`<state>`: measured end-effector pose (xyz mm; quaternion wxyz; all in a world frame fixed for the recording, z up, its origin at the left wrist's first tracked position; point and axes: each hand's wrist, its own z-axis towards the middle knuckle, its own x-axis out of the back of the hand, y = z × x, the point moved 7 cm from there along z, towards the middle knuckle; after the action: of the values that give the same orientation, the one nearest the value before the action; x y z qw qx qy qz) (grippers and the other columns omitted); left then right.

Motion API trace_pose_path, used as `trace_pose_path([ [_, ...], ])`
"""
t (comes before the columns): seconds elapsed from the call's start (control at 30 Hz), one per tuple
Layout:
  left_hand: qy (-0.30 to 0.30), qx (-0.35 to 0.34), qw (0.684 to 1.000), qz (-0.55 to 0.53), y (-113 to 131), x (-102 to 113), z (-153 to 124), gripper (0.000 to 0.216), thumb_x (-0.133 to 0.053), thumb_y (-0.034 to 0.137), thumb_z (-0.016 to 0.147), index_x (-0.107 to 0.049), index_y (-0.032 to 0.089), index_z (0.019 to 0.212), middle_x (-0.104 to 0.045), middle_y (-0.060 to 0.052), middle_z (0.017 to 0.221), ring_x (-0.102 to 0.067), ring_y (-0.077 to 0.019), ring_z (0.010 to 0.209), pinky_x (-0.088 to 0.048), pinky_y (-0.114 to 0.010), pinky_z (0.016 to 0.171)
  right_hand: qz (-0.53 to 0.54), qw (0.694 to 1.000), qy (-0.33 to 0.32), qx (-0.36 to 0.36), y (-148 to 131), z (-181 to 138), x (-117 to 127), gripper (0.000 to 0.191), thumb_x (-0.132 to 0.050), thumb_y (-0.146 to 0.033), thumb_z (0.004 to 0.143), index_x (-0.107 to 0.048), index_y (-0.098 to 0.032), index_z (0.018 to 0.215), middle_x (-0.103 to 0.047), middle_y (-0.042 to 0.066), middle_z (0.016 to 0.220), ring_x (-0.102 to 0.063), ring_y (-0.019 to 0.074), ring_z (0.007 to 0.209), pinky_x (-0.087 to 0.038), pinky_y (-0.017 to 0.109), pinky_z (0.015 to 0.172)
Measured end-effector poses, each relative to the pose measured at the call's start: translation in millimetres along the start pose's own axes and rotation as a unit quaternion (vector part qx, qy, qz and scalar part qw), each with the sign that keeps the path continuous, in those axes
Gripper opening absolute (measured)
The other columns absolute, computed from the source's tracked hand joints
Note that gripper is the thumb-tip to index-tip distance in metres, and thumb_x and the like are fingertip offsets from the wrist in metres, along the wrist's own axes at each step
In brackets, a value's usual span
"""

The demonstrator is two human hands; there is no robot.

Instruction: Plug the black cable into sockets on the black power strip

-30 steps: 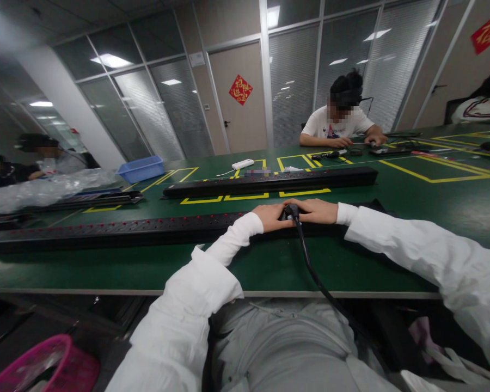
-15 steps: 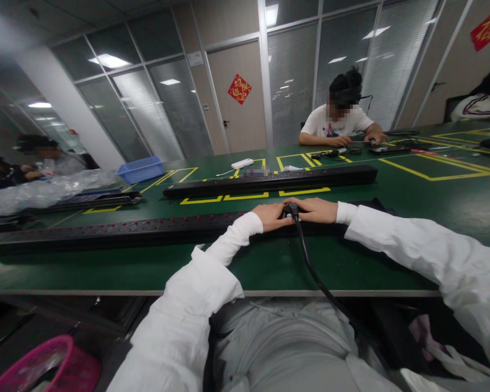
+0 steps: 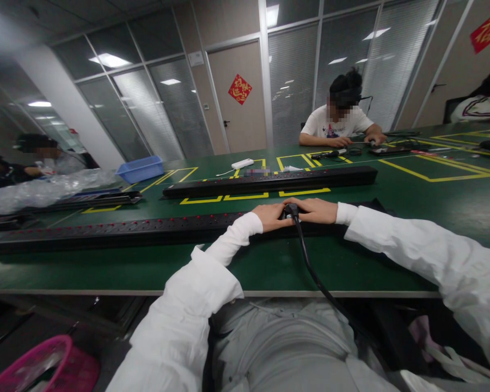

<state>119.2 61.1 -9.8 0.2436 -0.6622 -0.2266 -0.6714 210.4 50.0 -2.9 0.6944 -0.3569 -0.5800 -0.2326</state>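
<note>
A long black power strip (image 3: 118,231) with a row of red-marked outlets lies along the near side of the table. A black power plug (image 3: 293,210) sits at the strip, and its thick cable (image 3: 310,267) runs down over the table edge toward my lap. My left hand (image 3: 271,216) is closed against the plug's left side, its thumb toward the plug. From the right, my right hand (image 3: 317,210) closes on the same plug. Both hands rest over the strip, and their far fingers are partly hidden. Whether the plug is seated in a socket cannot be made out.
Beyond lies a second black power strip (image 3: 269,182), with a white device (image 3: 242,163) behind it. A blue bin (image 3: 141,170) and plastic wrap (image 3: 49,188) are at left. A pink basket (image 3: 77,365) stands below. A co-worker (image 3: 337,122) sits opposite.
</note>
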Motion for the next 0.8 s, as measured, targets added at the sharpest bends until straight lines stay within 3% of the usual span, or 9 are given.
trace_pose_path([
  [0.8, 0.009, 0.001, 1.0, 0.007, 0.4, 0.8, 0.2, 0.068, -0.019, 0.07, 0.07, -0.037, 0.019, 0.111, -0.05, -0.008, 0.113, -0.052, -0.0257, 0.094, -0.04, -0.034, 0.074, -0.004, 1.0, 0.0, -0.009, -2.0, -0.5, 1.6, 0.049, -0.037, -0.045, 0.08, -0.029, -0.021, 0.123, -0.057, 0.007, 0.099, -0.056, 0.0203, 0.078, -0.039, 0.027, 0.064],
])
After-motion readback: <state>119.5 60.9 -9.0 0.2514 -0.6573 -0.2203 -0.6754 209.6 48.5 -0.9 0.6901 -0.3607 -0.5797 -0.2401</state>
